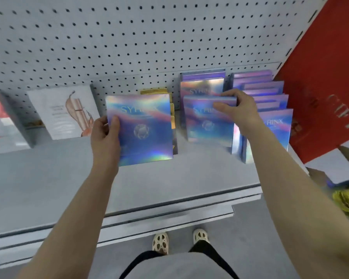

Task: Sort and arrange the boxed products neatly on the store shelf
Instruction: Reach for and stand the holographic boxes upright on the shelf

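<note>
Head view: left hand (105, 135) grips holographic box (139, 129); right hand (238, 111) pinches second box (208, 119) (top edge). Right stack (266, 101) apparently filed; gold boxes (159, 93) unsorted.

The near part of the grey shelf (48, 182) is bare, so a hand can slide in there. Far back, the wall with holes (89, 37) stops any reach. A white box (63, 111) stands far left. Shiny boxes (264, 109) fill the far right in a tight row. A big red box (320, 87) blocks the right side.
</note>
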`<action>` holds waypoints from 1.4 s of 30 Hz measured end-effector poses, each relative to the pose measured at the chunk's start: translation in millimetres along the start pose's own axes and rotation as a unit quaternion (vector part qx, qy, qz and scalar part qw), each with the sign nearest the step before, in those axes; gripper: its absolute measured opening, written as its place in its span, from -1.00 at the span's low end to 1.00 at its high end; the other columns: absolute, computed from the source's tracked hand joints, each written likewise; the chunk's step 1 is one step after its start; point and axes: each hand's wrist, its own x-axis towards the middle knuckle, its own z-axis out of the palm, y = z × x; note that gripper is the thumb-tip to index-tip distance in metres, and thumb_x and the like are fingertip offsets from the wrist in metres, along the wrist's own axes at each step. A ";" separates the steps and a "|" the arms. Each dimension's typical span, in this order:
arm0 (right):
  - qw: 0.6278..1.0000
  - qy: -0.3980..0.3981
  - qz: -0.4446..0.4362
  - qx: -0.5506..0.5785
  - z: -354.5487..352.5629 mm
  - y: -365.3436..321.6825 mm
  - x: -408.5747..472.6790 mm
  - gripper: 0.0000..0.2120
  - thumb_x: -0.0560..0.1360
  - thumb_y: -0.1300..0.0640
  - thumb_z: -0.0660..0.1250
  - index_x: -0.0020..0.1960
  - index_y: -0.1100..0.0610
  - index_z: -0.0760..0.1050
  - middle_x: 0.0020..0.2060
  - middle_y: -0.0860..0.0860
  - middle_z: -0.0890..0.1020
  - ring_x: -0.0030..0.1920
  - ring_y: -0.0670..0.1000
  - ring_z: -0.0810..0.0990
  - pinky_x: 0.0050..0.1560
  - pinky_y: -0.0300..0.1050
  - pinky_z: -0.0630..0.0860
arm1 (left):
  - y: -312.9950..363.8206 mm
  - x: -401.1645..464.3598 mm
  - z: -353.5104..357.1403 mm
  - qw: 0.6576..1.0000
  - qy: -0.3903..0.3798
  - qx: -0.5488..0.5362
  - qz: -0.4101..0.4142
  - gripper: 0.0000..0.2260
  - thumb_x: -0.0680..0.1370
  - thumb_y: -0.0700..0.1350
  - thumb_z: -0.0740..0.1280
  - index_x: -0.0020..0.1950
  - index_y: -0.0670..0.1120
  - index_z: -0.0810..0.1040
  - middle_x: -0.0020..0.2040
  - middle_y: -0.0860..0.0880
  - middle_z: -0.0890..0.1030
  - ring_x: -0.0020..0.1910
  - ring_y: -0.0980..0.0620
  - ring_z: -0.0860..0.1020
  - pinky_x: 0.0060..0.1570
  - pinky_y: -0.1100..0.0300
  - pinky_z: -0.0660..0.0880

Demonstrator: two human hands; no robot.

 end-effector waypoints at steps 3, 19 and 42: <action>0.992 -0.101 -0.030 -0.073 -6.7 -7.9 28.2 -0.74 0.40 0.23 0.56 0.05 0.17 0.59 -0.13 -0.06 0.59 -0.19 -0.24 0.52 -0.19 -0.50 0.40 | -2.6 -9.3 6.7 0.999 0.039 -0.004 -0.004 -0.86 0.61 -0.04 0.27 0.08 -0.09 0.50 -0.15 0.02 0.52 -0.22 0.17 0.46 -0.15 0.23 0.40; 0.881 -0.142 -0.203 -0.404 -9.4 -1.9 93.6 -0.68 0.49 0.19 0.38 0.24 0.06 0.61 0.12 0.16 0.59 0.17 0.22 0.49 0.21 0.02 0.40 | -1.1 -62.7 57.7 0.995 0.097 -0.019 -0.011 -0.87 0.61 -0.06 0.29 0.09 -0.09 0.50 -0.10 -0.01 0.61 -0.12 0.05 0.56 -0.04 0.05 0.52; 0.916 -0.236 -0.226 -0.232 -27.7 14.4 71.6 -0.77 0.50 0.22 0.40 0.15 0.17 0.59 0.08 0.06 0.67 0.13 0.13 0.57 0.21 0.06 0.46 | -29.9 -68.9 178.3 0.960 -0.128 0.242 0.060 -0.38 0.59 -0.14 0.31 0.58 -0.13 0.10 0.50 -0.10 0.28 0.45 -0.03 0.31 0.38 -0.08 0.35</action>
